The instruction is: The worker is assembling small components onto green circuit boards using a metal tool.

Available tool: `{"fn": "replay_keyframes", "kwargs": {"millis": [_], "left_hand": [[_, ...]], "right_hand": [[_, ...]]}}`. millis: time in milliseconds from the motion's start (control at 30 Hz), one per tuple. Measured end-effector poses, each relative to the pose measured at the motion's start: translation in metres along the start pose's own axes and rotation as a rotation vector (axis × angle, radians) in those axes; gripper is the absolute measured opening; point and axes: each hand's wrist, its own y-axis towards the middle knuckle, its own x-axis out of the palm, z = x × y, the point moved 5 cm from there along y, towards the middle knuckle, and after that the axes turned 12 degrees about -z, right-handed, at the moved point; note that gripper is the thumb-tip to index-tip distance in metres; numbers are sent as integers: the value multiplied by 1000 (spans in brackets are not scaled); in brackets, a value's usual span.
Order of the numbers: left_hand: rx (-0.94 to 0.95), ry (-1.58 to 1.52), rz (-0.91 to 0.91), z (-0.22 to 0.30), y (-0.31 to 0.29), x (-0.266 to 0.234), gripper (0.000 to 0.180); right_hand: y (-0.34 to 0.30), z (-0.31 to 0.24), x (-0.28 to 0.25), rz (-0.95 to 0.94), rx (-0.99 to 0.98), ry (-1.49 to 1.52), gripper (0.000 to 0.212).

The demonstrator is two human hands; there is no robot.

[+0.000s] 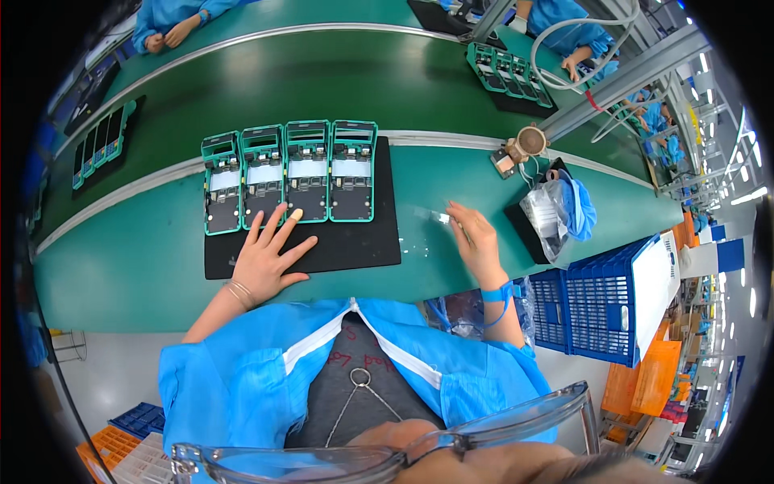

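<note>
Spreads the left hand [270,255] wide over the black mat [359,252], gripping nothing, with fingertips at the lower ends of the middle pair in the row of four green-framed devices [308,194]. Holds the right hand [477,238] beside the mat, right of the row and apart from it, fingers nearly together at a small clear strip [442,218] (cannot tell whether pinched).

Four teal-rimmed handheld-device housings [307,171] are lying open, side by side, along the black mat's [355,247] far edge, white strips crossing them; a small shiny piece [443,218] is showing beyond its right edge.
</note>
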Motion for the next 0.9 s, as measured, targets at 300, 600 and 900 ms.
{"fn": "replay_keyframes", "kwargs": {"millis": [300,600,900], "left_hand": [[-163,163,-10,-122,95,10,60],[-438,6,350,-183,205,16,38],[-173,-300,503,-117,104,-9,22]], "right_hand": [[16,42,-11,20,61,-6,25],[148,161,-3,-38,277,-255,14],[197,295,0,41,886,-400,52]]}}
